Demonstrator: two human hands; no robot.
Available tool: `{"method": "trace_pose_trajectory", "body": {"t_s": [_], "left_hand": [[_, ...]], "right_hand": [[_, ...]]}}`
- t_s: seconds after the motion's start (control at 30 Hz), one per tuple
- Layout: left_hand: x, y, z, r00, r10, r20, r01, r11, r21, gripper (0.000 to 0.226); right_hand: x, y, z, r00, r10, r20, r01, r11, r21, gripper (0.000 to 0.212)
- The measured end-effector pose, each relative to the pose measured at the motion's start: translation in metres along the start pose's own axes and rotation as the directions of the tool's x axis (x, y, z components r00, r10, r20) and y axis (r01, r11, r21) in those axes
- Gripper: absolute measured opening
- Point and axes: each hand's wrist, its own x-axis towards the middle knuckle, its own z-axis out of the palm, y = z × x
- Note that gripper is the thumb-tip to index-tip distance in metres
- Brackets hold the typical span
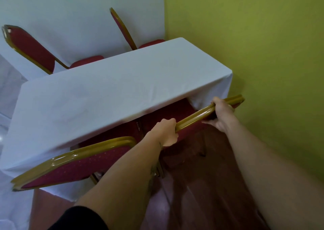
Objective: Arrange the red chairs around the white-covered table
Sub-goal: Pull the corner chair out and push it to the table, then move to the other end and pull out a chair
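A white-covered table fills the middle of the view. On its near side, at the right, stands a red chair with a gold frame; its seat is partly under the cloth. My left hand and my right hand both grip the top rail of its back. A second red chair sits to its left on the near side, pushed under the table. Two more red chairs stand on the far side, one at the left and one at the right, their seats tucked under the cloth.
A green wall runs close along the right of the table. White drapery covers the wall behind and the left side. The floor below me is dark reddish brown.
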Motion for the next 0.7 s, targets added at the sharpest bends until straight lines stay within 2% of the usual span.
{"method": "trace_pose_trajectory", "body": {"t_s": [0.07, 0.13, 0.2, 0.27, 0.33, 0.43, 0.53, 0.7], "left_hand": [[-0.015, -0.007, 0.006, 1.0, -0.012, -0.018, 0.012, 1.0, -0.022, 0.019], [-0.031, -0.019, 0.004, 1.0, -0.013, -0.008, 0.013, 0.999, -0.036, 0.021], [-0.045, -0.032, -0.008, 1.0, -0.012, 0.001, 0.012, 0.999, -0.035, 0.022], [-0.063, -0.046, -0.026, 0.999, -0.03, -0.012, 0.03, 0.999, -0.026, 0.03], [-0.086, -0.063, -0.046, 0.998, -0.054, -0.03, 0.054, 0.998, -0.03, 0.037], [-0.13, -0.097, -0.081, 0.998, -0.041, -0.048, 0.039, 0.998, -0.045, 0.045], [-0.182, -0.148, -0.119, 0.992, -0.029, -0.124, 0.023, 0.999, -0.048, 0.042], [-0.27, -0.284, -0.166, 0.975, -0.141, -0.174, 0.127, 0.988, -0.088, 0.045]], "right_hand": [[-0.011, 0.002, 0.002, 0.993, -0.051, -0.103, 0.036, 0.989, -0.141, 0.075], [-0.032, 0.002, 0.004, 0.96, -0.188, -0.209, 0.08, 0.895, -0.439, 0.081], [-0.051, 0.0, 0.006, 0.919, -0.342, -0.196, 0.091, 0.668, -0.738, 0.089], [-0.078, -0.004, 0.018, 0.92, -0.383, -0.081, 0.104, 0.44, -0.892, 0.087], [-0.11, -0.005, 0.039, 0.935, -0.353, 0.028, 0.138, 0.291, -0.947, 0.078], [-0.159, 0.005, 0.082, 0.941, -0.288, 0.179, 0.236, 0.176, -0.956, 0.069], [-0.205, 0.026, 0.138, 0.91, -0.206, 0.361, 0.393, 0.146, -0.908, 0.063], [-0.282, 0.084, 0.251, 0.807, -0.117, 0.578, 0.59, 0.154, -0.792, 0.065]]}}
